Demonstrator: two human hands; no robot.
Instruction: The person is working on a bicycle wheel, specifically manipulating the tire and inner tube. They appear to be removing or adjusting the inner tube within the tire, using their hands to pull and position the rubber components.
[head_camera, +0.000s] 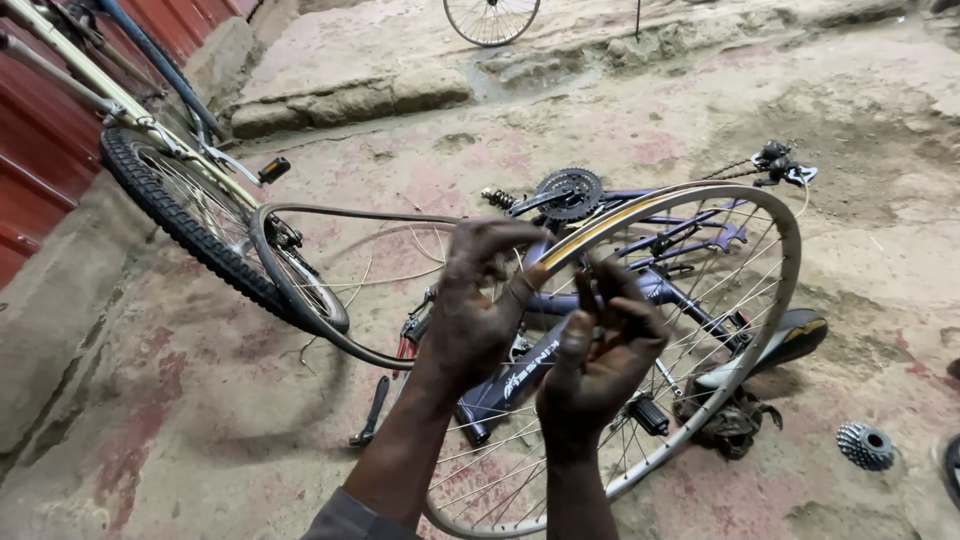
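Person held a bare spoked wheel rim (770, 300) upright-ish in front of them, tilted, over the floor (200, 440). Left hand (480, 310) had its grip clenched on the rim's upper edge, fingers curled over the top. Right hand (600, 350) sat just beside it, fingertips pinched together at the rim near the spokes (690, 340) — couldn't tell what, if anything small, was between them. Both hands were dark with grease.

Behind the rim a purple bicycle frame (530, 370) lay on its side on the floor, chainring (570, 193) up top, saddle (790, 338) at right. A loose inner tube (330, 215) looped to the left. A second bicycle's tyred wheel (180, 210) leaned by the red wall — a cassette sprocket (865, 445) lay well apart at far right.
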